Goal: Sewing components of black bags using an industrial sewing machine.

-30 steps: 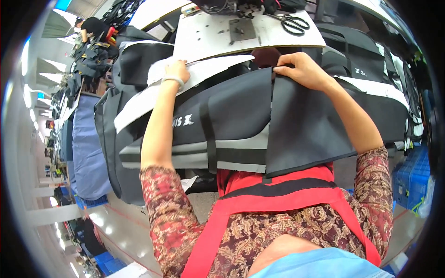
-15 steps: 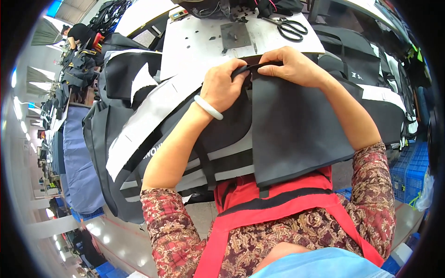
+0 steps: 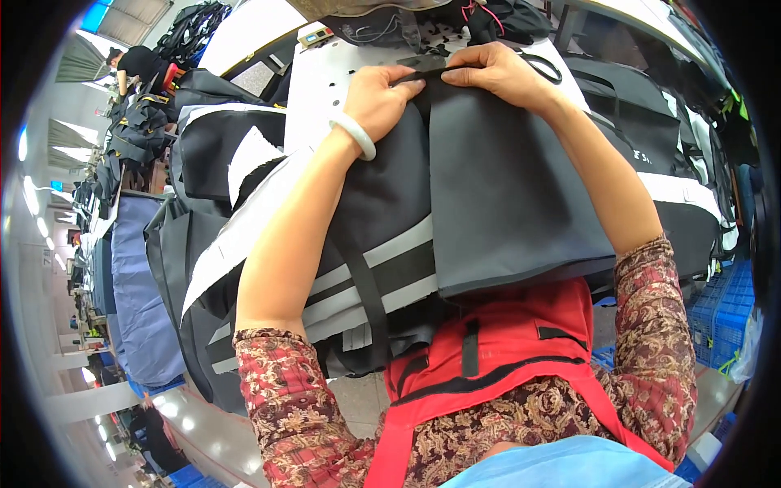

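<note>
My left hand [image 3: 376, 102], with a pale bangle [image 3: 355, 135] at its wrist, pinches a narrow black fabric edge. The same edge is gripped between thumb and fingers of my right hand [image 3: 500, 77], a short way to the right. From there a dark grey fabric panel [image 3: 508, 179] hangs down toward my lap. Both hands are over a white worktop [image 3: 313, 102], close to its metal plate [image 3: 423, 62]. Black scissors [image 3: 556, 68] lie behind my right hand, which partly hides them. Under my left forearm are black pieces with light grey bands [image 3: 399, 252].
A dark machine [image 3: 362, 28] is cut off by the upper edge. Black fabric pieces pile up left [image 3: 183, 244] and right [image 3: 626, 102]. A red apron [image 3: 504, 329] covers my lap. Blue crates [image 3: 720, 309] stand at the right; another person [image 3: 142, 61] sits far left.
Both hands have moved away from me, up over the worktop toward the metal plate, drawing the dark panel along. More of the red apron shows, and the scissors are more hidden.
</note>
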Motion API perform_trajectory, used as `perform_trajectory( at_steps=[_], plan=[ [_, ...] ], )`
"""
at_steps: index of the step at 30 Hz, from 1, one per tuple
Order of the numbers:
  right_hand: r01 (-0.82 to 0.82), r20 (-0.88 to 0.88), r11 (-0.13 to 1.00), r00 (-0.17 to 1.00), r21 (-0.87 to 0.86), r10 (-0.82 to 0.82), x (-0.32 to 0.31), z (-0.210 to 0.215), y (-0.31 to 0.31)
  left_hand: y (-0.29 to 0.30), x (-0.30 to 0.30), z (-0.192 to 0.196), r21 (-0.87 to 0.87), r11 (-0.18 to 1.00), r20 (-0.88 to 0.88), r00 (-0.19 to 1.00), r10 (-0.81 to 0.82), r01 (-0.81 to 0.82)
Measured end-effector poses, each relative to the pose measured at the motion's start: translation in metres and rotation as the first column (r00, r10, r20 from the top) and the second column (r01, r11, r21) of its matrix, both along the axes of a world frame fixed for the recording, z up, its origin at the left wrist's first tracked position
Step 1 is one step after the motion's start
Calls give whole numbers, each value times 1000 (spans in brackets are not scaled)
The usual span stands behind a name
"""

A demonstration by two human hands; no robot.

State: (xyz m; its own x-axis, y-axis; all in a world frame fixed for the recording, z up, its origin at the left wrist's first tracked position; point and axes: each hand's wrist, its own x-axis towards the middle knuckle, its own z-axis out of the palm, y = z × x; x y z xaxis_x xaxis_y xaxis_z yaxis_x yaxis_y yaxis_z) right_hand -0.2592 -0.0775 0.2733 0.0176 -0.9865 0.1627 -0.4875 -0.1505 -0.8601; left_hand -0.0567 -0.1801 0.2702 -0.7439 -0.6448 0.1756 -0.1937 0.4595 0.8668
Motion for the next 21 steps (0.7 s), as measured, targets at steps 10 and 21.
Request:
perform_trajectory(
  at_steps=[10,21],
  plan=[
    [82,-12,995,997,48,-81,-14,-16,-34,-38,-20,-14,-71,991,183,975,126,-115],
    [40,52,999,998,31,-41,-32,-29,-59,-54,-30,-14,-233,967,123,983,133,-102]
  ],
)
